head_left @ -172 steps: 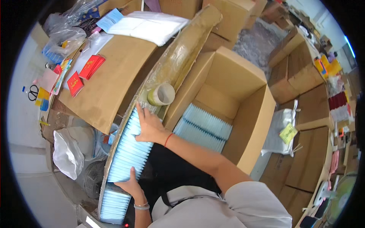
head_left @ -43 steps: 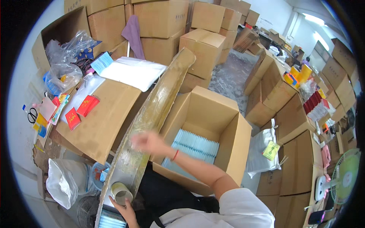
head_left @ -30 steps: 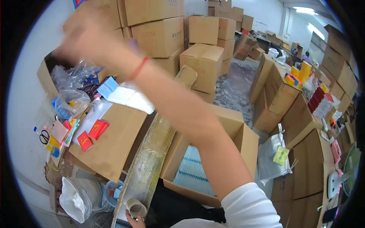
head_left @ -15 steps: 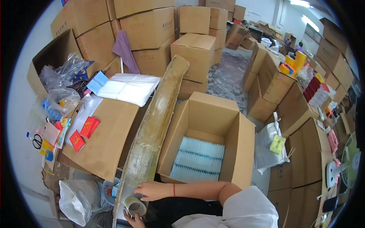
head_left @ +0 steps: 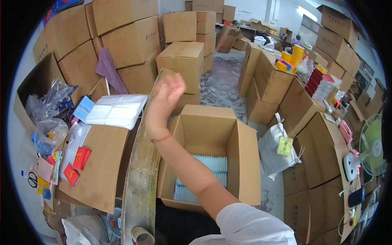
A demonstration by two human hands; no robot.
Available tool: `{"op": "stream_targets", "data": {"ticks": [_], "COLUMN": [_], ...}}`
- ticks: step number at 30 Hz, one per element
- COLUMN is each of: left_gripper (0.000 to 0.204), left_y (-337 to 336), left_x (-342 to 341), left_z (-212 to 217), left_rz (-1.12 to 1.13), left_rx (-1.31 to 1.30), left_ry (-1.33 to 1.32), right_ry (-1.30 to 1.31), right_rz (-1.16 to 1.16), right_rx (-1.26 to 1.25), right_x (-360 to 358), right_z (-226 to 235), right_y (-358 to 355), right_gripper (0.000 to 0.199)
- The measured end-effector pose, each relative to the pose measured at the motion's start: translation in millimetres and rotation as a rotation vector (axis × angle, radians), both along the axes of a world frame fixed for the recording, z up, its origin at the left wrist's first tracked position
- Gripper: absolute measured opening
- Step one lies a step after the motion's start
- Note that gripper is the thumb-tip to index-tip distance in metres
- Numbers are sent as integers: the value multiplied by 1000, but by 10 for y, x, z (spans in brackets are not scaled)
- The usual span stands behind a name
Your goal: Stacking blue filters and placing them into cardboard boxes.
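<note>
My right hand point(head_left: 166, 98) is stretched out over the far part of a long narrow board point(head_left: 141, 175) with shiny clear film on it. Its fingers are apart, slightly bent and a little blurred; I see nothing held in them. Below that forearm stands an open cardboard box point(head_left: 249, 163) containing rows of light-blue flat packs point(head_left: 210, 163). A roll point(head_left: 143, 236) with a hollow core, seemingly of tape, sits at the board's near end, cut by the lower edge. I cannot make out my left hand.
Left of the board, a cardboard-topped surface point(head_left: 102, 163) holds white plastic sheets point(head_left: 116, 111) and red packets point(head_left: 81, 158). A white bag point(head_left: 271, 153) stands right of the box. Stacked cartons point(head_left: 179, 55) rise behind; a green fan point(head_left: 372, 143) is at far right.
My right hand has swung from beside the roll to the board's far end. My left hand, earlier at the roll, has dropped out of sight. The view has shifted somewhat.
</note>
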State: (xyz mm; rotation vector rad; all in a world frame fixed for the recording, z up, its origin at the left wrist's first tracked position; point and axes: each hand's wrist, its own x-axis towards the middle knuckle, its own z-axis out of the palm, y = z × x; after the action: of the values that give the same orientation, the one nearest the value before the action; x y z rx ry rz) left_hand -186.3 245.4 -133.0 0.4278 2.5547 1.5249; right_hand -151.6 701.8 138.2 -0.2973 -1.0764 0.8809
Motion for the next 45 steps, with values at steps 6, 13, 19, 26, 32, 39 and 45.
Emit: {"op": "stream_targets", "data": {"ticks": [6, 13, 19, 26, 32, 39, 45], "left_gripper": [66, 84, 95, 98, 100, 86, 67], "left_y": [-96, 59, 230, 233, 208, -28, 101], "left_x": [-92, 117, 142, 147, 102, 188, 554], "left_z": [-94, 145, 235, 319, 159, 144, 415], "left_rz": [77, 127, 32, -24, -4, 30, 190], "left_rx": [-58, 194, 118, 150, 186, -167, 100], "left_ry": [-136, -213, -205, -194, -180, 99, 255], "right_ry": [-786, -1232, -1073, 114, -319, -1429, -1409], "right_rz": [877, 1177, 1298, 462, 464, 1279, 1038], "right_rx": [950, 581, 422, -427, 294, 828, 368], "right_x": [-659, 198, 184, 199, -8, 306, 490], "right_z": [-761, -2140, -2416, -881, -296, -1617, -2254], "right_y": [-1600, -2372, -2205, -560, -587, -1522, -1767], "right_gripper": [27, 64, 61, 42, 32, 41, 45]}}
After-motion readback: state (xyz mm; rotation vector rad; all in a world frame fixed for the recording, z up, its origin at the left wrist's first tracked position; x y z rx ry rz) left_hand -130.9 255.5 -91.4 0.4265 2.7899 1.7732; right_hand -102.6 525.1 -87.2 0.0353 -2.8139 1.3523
